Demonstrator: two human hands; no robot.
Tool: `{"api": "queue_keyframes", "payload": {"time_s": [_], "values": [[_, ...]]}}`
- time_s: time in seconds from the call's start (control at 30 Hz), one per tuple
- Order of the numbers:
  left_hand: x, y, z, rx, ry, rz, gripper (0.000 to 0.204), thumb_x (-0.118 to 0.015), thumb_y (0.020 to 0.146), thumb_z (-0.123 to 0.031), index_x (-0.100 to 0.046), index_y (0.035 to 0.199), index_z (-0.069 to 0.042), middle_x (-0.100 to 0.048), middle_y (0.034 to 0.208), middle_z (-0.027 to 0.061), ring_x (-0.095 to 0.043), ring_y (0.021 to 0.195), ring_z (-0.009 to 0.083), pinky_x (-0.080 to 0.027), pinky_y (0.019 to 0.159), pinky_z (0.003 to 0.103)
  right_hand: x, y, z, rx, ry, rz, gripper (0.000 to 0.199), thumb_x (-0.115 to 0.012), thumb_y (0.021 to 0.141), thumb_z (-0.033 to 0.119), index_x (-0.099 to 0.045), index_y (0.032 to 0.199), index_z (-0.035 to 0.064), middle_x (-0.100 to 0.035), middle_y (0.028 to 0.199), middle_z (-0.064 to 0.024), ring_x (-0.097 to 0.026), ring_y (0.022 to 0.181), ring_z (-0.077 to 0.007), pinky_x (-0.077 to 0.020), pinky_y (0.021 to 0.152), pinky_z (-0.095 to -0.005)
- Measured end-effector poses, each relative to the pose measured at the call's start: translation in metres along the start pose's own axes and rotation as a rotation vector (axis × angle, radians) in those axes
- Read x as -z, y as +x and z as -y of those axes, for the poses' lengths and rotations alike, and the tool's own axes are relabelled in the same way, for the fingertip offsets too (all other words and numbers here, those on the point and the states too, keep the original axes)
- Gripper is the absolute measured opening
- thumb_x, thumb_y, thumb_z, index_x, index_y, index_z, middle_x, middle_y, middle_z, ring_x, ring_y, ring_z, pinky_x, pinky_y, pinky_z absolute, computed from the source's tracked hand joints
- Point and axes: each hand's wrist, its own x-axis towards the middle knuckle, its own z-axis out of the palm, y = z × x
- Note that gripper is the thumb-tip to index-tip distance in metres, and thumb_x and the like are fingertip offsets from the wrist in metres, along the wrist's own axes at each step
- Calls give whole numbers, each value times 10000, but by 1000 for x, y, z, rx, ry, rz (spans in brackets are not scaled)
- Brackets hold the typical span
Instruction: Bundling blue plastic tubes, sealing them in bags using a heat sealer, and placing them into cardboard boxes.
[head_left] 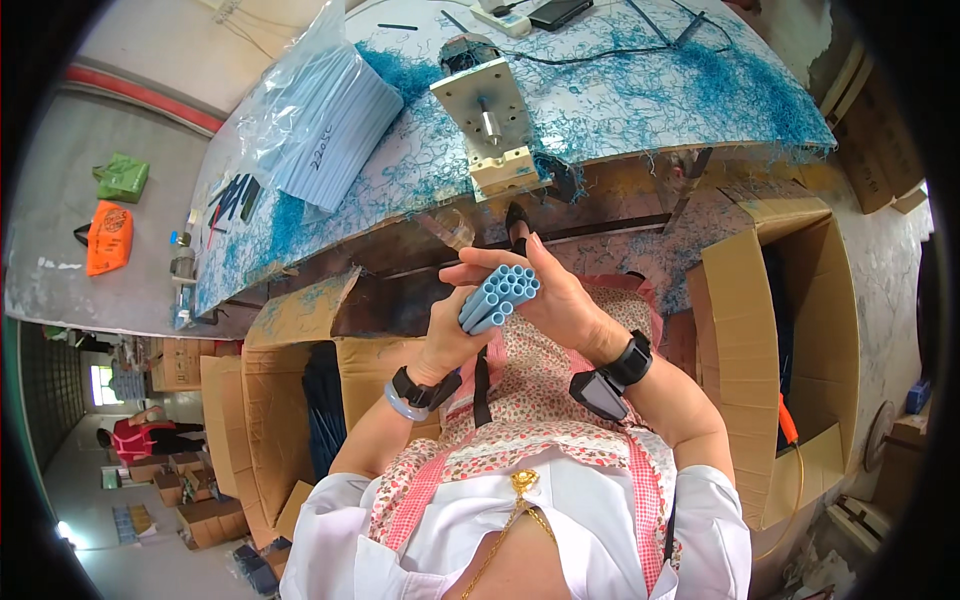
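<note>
Both hands closed round bundle of blue tubes (498,297): left hand (452,335) gripped below, right hand (560,300) cupped its side. Ends looked squared up. Metal machine (487,110) on surface (640,90) beyond hands; bagged tubes (320,125) waited left.

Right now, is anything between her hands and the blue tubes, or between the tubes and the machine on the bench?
Nothing is between them: both the left hand and right hand already clasp the tubes. Between the tubes and the machine only open space shows, up to the bench edge.
</note>
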Motion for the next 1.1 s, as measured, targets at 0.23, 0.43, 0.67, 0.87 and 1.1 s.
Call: {"api": "queue_keyframes", "payload": {"time_s": [0.23, 0.43, 0.67, 0.87, 1.1], "values": [[68, 24, -31, 288, -1273, -491, 166, -652, 760, -72, -534, 875, -57, -557, 756, 47, -585, 692, 205, -494, 710, 319, 19, 3, -4, 11, -20, -335, 618, -246, 957, 532, -412, 1315, 56, -545, 1228, -159, -545, 1079, -242, -407, 913, -352], [128, 22, -4, 160, -1878, -699, 110, -600, 790, -35, -492, 803, -17, -558, 766, 79, -576, 745, 200, -504, 814, 355, 24, -15, -27, -90, 84, -308, 513, -321, 969, 466, -462, 1228, 46, -638, 947, -120, -614, 864, -208, -484, 799, -334], [133, 15, 12, 221, -1786, -916, 99, -601, 775, -10, -516, 825, -11, -592, 784, 89, -595, 759, 205, -509, 847, 373, 23, -18, -34, -180, 28, -351, 431, -346, 983, 393, -483, 1192, 42, -636, 871, -104, -619, 801, -189, -505, 759, -311], [131, 16, 20, 280, -1808, -941, 93, -600, 778, -12, -520, 825, -10, -600, 772, 93, -603, 744, 215, -514, 850, 395, 24, -19, -39, -200, 14, -389, 367, -365, 983, 329, -500, 1163, 40, -639, 854, -94, -623, 773, -179, -516, 733, -300], [128, 13, 23, 342, -1791, -975, 89, -600, 782, -16, -524, 828, -13, -600, 760, 95, -606, 744, 222, -514, 850, 407, 26, -22, -44, -209, 2, -401, 336, -379, 978, 299, -507, 1149, 40, -640, 842, -93, -624, 758, -177, -518, 726, -299]]}}
